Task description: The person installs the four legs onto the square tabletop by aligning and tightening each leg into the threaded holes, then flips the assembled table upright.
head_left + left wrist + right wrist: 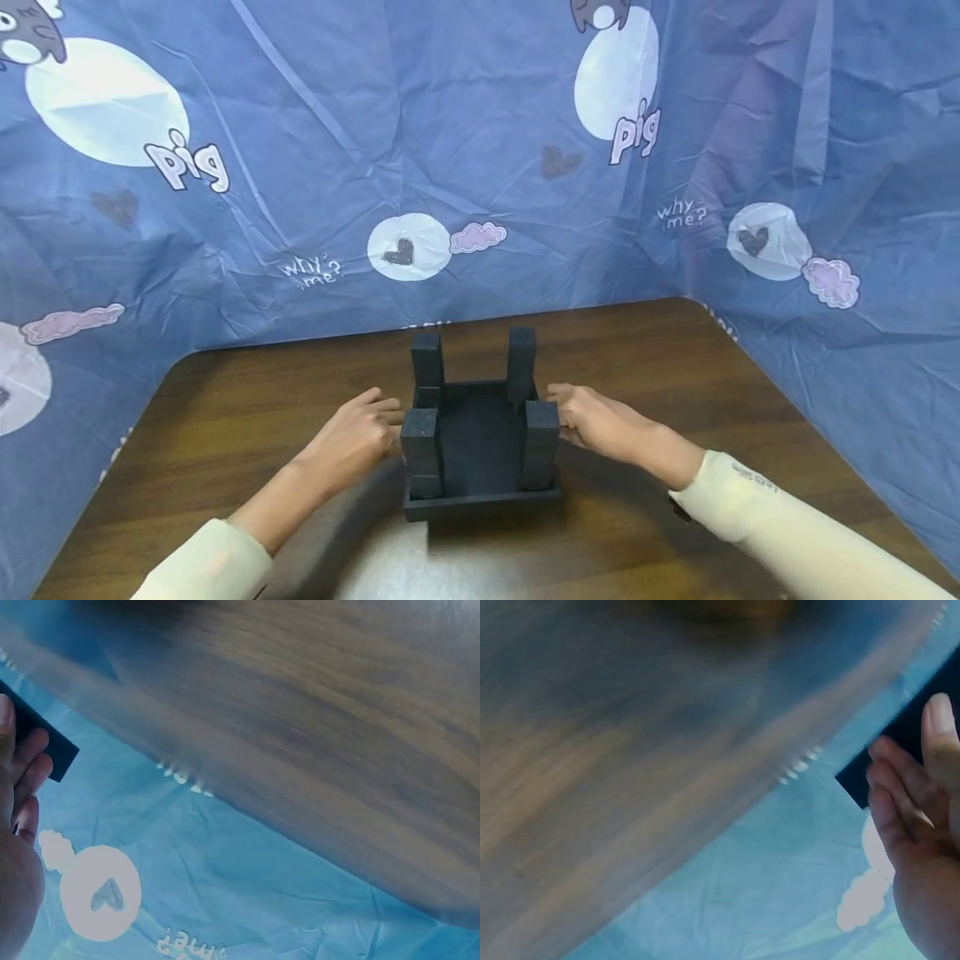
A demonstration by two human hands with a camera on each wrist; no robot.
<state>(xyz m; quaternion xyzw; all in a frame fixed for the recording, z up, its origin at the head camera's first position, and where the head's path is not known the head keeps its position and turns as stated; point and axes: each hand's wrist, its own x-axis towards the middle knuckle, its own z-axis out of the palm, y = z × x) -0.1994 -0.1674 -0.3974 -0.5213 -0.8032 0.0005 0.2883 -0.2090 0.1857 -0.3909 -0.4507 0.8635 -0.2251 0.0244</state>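
A black rectangular tray (483,505) with a low rim and a thick block-like post rising at each corner is between my two hands. It appears lifted off the wooden table. My left hand (367,429) holds its left side, fingers partly hidden behind the near left post (422,454). On the other side my right hand (600,425) grips the right edge beside the near right post (539,446). Both wrist views show only a dark corner of the tray, with thumb and fingers against it; the rest is cut off.
The brown wooden table (285,392) has rounded far corners. A blue printed cloth (480,150) hangs behind it and along its right and left sides, close to the table's edges.
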